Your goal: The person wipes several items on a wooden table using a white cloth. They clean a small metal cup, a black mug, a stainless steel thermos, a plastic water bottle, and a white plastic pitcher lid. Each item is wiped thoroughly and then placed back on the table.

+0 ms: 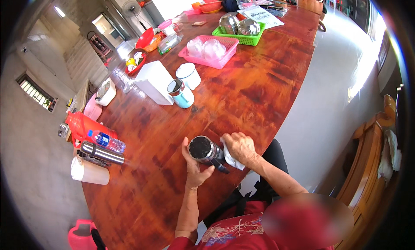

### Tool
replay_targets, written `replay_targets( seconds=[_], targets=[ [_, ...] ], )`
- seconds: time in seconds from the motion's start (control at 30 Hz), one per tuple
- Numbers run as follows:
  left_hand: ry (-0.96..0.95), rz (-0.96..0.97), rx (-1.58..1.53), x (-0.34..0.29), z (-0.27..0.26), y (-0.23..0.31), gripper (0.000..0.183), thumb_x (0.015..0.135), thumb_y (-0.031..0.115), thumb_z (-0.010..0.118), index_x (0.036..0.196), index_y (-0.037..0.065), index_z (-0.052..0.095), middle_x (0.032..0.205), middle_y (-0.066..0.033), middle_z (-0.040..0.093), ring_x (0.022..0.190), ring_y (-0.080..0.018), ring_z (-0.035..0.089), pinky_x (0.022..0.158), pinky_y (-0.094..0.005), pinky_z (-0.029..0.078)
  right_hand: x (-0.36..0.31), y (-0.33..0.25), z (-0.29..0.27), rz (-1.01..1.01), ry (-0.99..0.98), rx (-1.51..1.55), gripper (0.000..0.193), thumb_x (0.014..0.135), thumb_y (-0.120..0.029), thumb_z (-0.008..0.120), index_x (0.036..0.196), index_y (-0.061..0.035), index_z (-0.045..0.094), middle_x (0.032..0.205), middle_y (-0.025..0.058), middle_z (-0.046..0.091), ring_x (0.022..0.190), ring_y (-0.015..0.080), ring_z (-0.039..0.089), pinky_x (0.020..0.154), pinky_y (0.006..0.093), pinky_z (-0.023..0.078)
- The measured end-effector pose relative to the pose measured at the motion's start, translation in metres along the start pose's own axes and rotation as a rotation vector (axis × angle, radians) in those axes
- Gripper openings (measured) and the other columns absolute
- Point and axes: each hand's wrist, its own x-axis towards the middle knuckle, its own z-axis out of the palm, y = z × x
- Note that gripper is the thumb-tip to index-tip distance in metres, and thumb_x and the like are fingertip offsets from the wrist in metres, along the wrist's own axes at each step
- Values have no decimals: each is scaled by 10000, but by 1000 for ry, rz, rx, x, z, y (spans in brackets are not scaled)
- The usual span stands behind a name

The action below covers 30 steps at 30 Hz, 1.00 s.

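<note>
A dark mug (202,148) with a black lid and a black handle stands near the table's front edge. My left hand (195,174) curves around its left and near side, the thumb close to the handle. On the other side, my right hand (241,147) is closed on a white cloth (232,158), which it presses beside the mug's right side. Fingers of the right hand cover part of the cloth, and I cannot tell whether it is cloth or paper. Farther off stand a light-blue cup with a dark lid (180,93) and a white mug (188,75).
Beside the cups is a white box (154,82). A pink basket (229,46) and a green basket (255,36) sit farther back. Along the left edge are a red thermos jug (86,128), a water bottle (109,141), a steel flask (102,152) and a white canister (90,171).
</note>
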Motion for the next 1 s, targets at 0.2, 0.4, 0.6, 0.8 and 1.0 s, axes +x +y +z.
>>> replay_targets(
  seconds=[0.2,0.4,0.6,0.8,1.0],
  targets=[
    [155,103,284,-7,20,34,1301,537,111,873,1479,131,-23,1402,-131,280,1276,-259,355,1055,-408,339,33,-14,-41,212,237,602,230,932,-113,478,1156,-68,502,972,148,585,899,263,610,777,365,491],
    [121,-81,305,-2,47,46,1245,561,80,877,1461,146,19,1379,-157,288,1224,-255,410,991,-411,423,35,-54,-42,167,-98,1202,288,1015,-223,418,1269,-101,478,1077,35,572,1023,119,505,910,271,409],
    [67,62,402,-3,34,33,1107,619,21,766,1450,148,46,1327,-135,325,1204,-248,415,991,-404,421,34,-25,2,234,-271,1422,319,1010,-281,430,1213,-57,533,1118,54,599,1039,137,546,910,298,439],
    [70,-40,79,-5,32,35,1127,611,-59,633,1483,144,-51,1331,-120,330,1198,-229,418,1010,-398,401,13,2,37,2,-179,611,253,954,-191,463,1130,-64,591,1048,127,573,1002,316,551,874,401,453],
    [161,-112,-57,-5,28,41,1066,600,-74,525,1508,140,9,1265,-78,416,1060,-161,494,870,-280,455,-5,-39,3,206,104,980,290,886,-39,515,1176,-31,505,1033,182,531,994,354,522,874,408,425]
  ],
)
